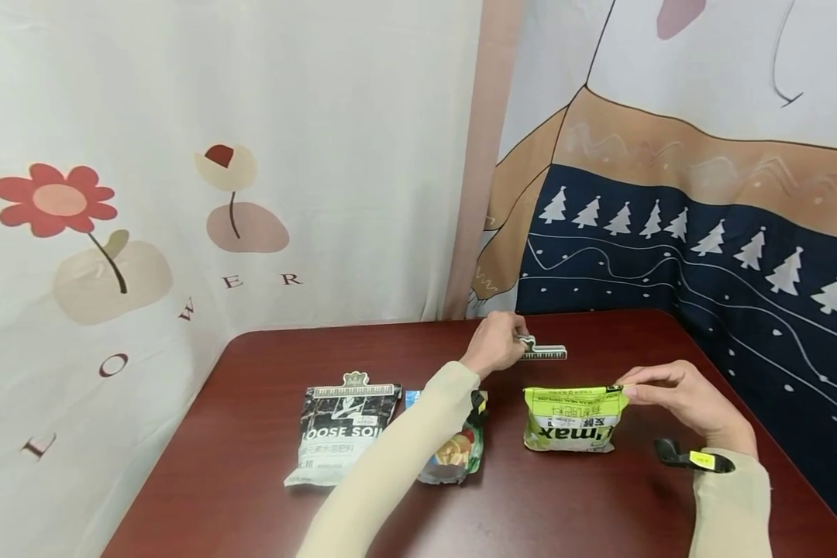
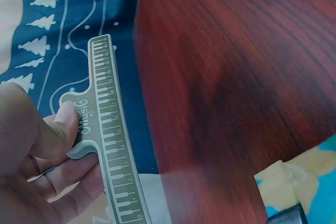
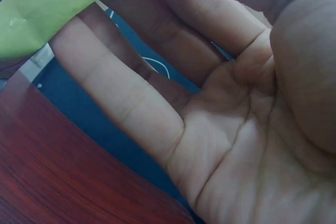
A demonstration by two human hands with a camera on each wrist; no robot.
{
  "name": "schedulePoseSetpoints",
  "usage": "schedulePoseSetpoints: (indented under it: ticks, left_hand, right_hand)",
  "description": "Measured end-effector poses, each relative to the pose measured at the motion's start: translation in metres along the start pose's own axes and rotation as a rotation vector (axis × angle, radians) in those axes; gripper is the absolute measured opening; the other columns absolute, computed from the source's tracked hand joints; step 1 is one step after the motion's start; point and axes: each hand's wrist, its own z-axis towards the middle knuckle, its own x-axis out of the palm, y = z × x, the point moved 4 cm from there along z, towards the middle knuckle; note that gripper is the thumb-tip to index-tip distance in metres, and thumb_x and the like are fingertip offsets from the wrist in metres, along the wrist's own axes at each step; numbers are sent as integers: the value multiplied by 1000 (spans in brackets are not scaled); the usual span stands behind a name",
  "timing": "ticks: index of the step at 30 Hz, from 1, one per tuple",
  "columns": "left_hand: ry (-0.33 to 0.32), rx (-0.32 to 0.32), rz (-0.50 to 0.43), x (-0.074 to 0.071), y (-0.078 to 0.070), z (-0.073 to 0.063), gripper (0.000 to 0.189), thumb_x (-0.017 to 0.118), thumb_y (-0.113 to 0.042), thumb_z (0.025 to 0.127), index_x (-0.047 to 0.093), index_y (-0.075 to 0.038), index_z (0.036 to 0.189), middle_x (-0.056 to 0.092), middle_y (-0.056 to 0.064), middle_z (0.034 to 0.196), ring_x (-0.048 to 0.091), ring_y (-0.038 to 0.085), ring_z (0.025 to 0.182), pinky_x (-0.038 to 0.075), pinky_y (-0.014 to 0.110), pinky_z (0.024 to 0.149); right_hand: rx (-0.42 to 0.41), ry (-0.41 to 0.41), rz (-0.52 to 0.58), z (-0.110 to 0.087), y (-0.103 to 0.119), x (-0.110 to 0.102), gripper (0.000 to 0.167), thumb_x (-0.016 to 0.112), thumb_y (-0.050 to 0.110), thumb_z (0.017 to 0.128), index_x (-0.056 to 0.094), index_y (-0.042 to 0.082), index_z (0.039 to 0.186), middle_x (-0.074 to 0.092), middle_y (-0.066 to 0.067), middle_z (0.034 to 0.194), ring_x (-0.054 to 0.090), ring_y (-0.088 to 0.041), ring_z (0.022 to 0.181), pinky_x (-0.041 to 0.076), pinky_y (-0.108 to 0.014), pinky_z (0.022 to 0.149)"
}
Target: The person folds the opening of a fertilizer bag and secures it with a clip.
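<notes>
My left hand (image 1: 497,342) pinches the handle of a long bag clip (image 1: 545,353) toward the back of the table. Piano keys and the word "Music" are printed on this clip (image 2: 113,129), seen close in the left wrist view. A green bag (image 1: 572,418) stands on the table in front, its top edge folded over and its lettering upside down. My right hand (image 1: 683,399) pinches that bag's upper right corner between thumb and fingers. In the right wrist view the green bag (image 3: 52,9) shows at the fingertips, and the thumb partly hides the grip.
On the left lies a black and white soil bag (image 1: 349,434) with a similar clip (image 1: 356,387) along its top. Beside it a colourful bag (image 1: 453,457) is partly hidden by my left sleeve. Curtains (image 1: 363,155) hang behind the dark red table (image 1: 530,511).
</notes>
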Motion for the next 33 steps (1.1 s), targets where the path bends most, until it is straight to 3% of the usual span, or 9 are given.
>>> schedulePoseSetpoints:
  ticks: [6,12,22,33]
  left_hand:
    - [-25,10,-42,-11,-3,-11,12,70,-6,89,78,-14,89,72,-3,92,58,8,77,46,17,62]
    - [-55,-3,-73,-26,-8,-24,8,71,-10,91,77,-15,91,67,-7,88,56,6,74,45,18,62]
    - [-114,64,-52,-49,-27,-45,9,72,-10,89,78,-16,91,64,-8,84,54,4,70,43,16,59]
    - [-154,125,-60,-66,-46,-68,15,68,-6,91,78,-17,91,61,-10,82,55,-1,70,42,11,60]
  right_hand:
    - [8,-20,-16,-5,0,-3,18,61,-4,98,73,-10,110,79,-2,106,70,-18,96,59,-36,83]
    - [14,-24,-14,-6,0,-2,19,61,-5,98,73,-11,111,79,-1,106,70,-16,96,59,-34,83]
    - [64,-40,-18,-6,1,-3,19,61,-3,98,71,-13,111,78,3,106,71,-16,95,59,-32,82]
    - [37,-18,-16,0,2,0,18,61,-4,98,72,-12,110,78,1,106,70,-16,95,59,-33,83]
